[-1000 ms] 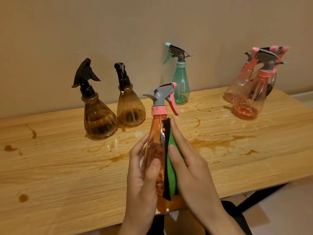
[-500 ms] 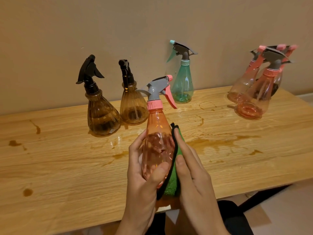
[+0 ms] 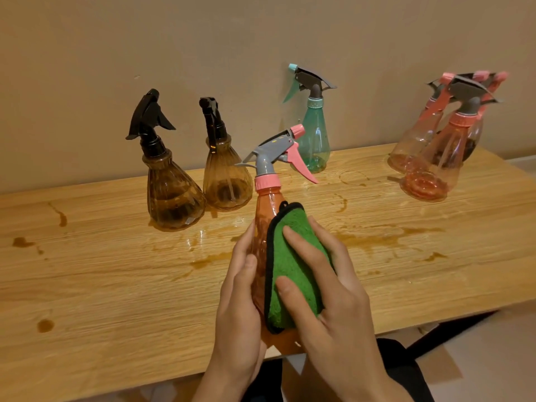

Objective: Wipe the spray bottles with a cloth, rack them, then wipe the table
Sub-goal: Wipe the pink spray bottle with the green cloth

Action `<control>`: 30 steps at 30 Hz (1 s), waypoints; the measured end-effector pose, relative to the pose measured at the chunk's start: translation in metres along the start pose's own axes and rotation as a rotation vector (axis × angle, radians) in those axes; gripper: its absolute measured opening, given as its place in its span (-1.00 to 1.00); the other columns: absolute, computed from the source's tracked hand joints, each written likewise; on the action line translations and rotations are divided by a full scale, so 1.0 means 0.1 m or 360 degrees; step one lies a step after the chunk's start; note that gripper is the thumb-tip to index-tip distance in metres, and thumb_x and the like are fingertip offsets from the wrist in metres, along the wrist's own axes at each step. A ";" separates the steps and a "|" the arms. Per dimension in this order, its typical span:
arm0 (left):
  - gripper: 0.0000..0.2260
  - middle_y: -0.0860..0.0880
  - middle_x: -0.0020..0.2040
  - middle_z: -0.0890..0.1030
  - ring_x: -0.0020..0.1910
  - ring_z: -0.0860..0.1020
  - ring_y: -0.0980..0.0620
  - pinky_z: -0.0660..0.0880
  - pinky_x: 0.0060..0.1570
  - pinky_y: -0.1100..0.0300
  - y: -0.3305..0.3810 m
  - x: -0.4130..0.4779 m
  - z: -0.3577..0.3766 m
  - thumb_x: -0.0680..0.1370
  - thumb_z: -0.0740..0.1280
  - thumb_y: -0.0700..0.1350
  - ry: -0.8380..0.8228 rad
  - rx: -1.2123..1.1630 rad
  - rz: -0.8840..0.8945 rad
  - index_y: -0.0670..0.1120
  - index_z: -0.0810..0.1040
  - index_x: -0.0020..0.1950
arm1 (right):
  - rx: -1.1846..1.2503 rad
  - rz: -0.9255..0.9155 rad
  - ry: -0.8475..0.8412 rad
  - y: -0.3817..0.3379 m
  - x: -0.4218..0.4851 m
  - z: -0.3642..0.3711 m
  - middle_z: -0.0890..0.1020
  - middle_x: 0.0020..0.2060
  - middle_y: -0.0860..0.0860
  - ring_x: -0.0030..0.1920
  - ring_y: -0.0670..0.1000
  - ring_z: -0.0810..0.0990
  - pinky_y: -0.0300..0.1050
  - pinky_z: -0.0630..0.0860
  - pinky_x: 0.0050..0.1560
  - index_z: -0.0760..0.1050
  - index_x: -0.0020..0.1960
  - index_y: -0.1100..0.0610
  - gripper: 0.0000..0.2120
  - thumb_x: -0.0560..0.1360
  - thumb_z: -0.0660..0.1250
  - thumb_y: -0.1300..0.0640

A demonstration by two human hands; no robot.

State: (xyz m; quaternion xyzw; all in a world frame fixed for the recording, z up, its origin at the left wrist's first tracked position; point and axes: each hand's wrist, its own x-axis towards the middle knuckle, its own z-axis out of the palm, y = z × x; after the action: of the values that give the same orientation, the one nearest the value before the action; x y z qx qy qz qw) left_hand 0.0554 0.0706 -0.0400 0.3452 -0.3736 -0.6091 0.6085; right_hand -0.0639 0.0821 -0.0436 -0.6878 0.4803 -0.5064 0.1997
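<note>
The left hand grips the orange bottle. The right hand wraps the green cloth round it, so this is the wiping step. Next, I think, the bottle needs a turn to clean its other side.

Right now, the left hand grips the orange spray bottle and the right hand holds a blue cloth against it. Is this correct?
Not quite: it is a green cloth with black edging, not a blue one, as the head view shows. The rest holds: the left hand grips the orange spray bottle and the right hand holds the cloth against it.
</note>
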 end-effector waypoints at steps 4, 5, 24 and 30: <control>-0.50 -0.11 0.32 0.64 0.31 0.62 -0.16 0.63 0.18 0.02 0.02 0.00 -0.01 0.45 0.53 0.10 -0.0012 0.0056 0.0006 0.11 0.55 0.38 | 0.0045 -0.0012 0.0025 0.03 -0.12 0.06 0.24 0.59 -0.14 0.56 -0.17 0.24 -0.42 0.30 0.37 0.31 0.55 -0.22 -0.54 0.66 0.14 -0.19; -0.48 -0.12 0.31 0.65 0.29 0.63 -0.18 0.63 0.16 0.02 0.01 0.00 -0.03 0.42 0.54 0.07 -0.0005 0.0067 0.0033 0.10 0.55 0.36 | 0.0048 0.0006 0.0040 0.03 -0.16 0.07 0.25 0.58 -0.15 0.55 -0.19 0.25 -0.46 0.28 0.36 0.30 0.55 -0.23 -0.55 0.66 0.13 -0.17; -0.57 0.01 0.26 0.69 0.23 0.67 -0.02 0.62 0.01 0.22 -0.02 0.00 0.00 0.55 0.31 0.09 0.0152 0.0211 0.0218 0.12 0.52 0.42 | -0.0061 -0.0008 -0.0255 0.00 -0.20 0.03 0.07 0.60 -0.21 0.54 -0.03 0.27 0.07 0.50 0.35 0.19 0.53 -0.41 -0.58 0.68 -0.01 -0.24; -0.46 0.14 0.33 0.63 0.32 0.60 0.10 0.56 0.14 0.29 -0.02 -0.03 0.02 0.51 0.34 0.15 -0.0028 0.0410 0.0222 0.12 0.44 0.49 | 0.0315 0.0217 -0.0139 -0.05 0.20 -0.04 0.43 0.29 -0.39 0.28 -0.35 0.45 -0.50 0.38 0.13 0.18 0.54 -0.38 -0.52 0.68 0.13 -0.05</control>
State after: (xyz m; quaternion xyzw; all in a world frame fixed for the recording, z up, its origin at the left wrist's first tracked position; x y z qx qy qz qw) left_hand 0.0526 0.0735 -0.0404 0.3883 -0.4771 -0.5153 0.5967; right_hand -0.0642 0.0677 -0.0279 -0.6518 0.4645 -0.5061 0.3214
